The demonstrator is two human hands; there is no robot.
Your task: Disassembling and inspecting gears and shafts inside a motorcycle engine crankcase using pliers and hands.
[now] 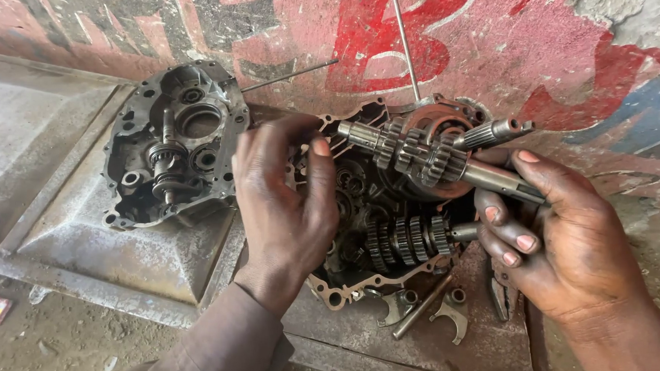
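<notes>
— What are your hands doing?

— My right hand is gripping a gear shaft, thumb over its smooth end and fingers curled beneath, holding it just above the open crankcase half. My left hand is resting on that case's left edge, fingers bent, thumb touching the shaft's far tip; it isn't clasping anything.

— Where is everything else lying?

— A second gear cluster is sitting inside the case. The other case half is lying to the left on the metal tray. Two shift forks and a pin are lying just below the case.
</notes>
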